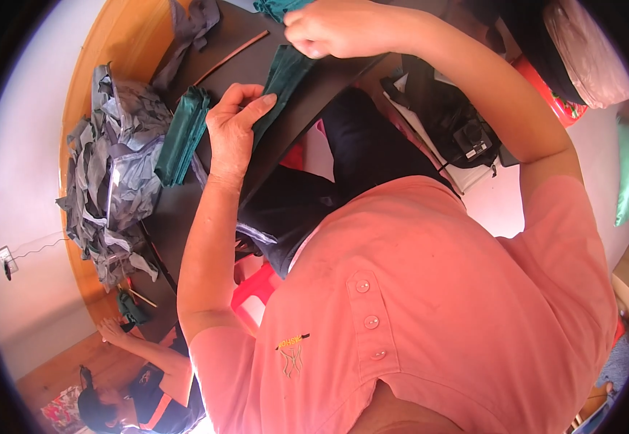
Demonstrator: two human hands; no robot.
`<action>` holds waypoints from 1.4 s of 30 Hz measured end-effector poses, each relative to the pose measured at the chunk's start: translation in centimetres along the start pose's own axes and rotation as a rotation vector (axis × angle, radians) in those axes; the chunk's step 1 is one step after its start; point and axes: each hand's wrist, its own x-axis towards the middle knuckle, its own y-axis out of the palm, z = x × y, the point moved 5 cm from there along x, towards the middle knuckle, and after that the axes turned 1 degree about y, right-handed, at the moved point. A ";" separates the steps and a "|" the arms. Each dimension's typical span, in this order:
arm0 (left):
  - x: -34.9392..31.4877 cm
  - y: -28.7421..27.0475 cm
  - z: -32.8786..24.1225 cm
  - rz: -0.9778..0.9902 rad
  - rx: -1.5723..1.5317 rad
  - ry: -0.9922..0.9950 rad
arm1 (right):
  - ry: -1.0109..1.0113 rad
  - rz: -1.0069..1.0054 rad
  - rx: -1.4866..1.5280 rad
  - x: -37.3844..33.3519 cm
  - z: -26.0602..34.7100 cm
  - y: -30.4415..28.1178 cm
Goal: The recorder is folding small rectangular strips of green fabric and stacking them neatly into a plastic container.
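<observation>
My left hand [233, 124] pinches the lower part of a folded dark green fabric strip [285, 76] between thumb and fingers, above the dark table. At the strip's upper end my right hand [329, 30] is closed, its fingertips on the fabric; what lies inside the curled fingers is hidden. More green fabric [278, 7] lies just beyond the right hand, cut off by the view's edge. Left of my left hand rests a stack of folded green strips [183, 137].
A big heap of grey fabric pieces [123, 159] lies left on the dark table [246, 69]. A thin brown stick [231, 56] lies beyond my left hand. Another person's hand [112, 331] is at the table's lower left. A red stool [256, 289] stands beneath.
</observation>
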 end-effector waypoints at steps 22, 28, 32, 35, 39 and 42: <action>-0.2 0.1 0.1 0.008 0.022 -0.034 | -0.043 -0.206 -0.034 -2.1 -0.3 1.0; -0.3 0.2 -0.3 0.000 0.038 0.019 | 0.071 -0.413 0.162 -1.9 1.2 -1.6; -0.5 0.4 -0.9 0.025 0.016 0.070 | -0.141 -0.310 -0.330 -2.1 3.5 0.0; -0.5 0.4 -1.0 0.040 0.071 0.148 | -0.122 -0.343 -0.105 -2.1 4.3 0.0; -0.7 0.8 -1.3 0.068 0.151 0.225 | -0.023 -0.199 -0.210 -4.3 3.6 3.3; -1.2 0.5 -1.5 0.089 0.267 0.372 | -0.022 -0.352 -0.316 -4.8 5.6 3.3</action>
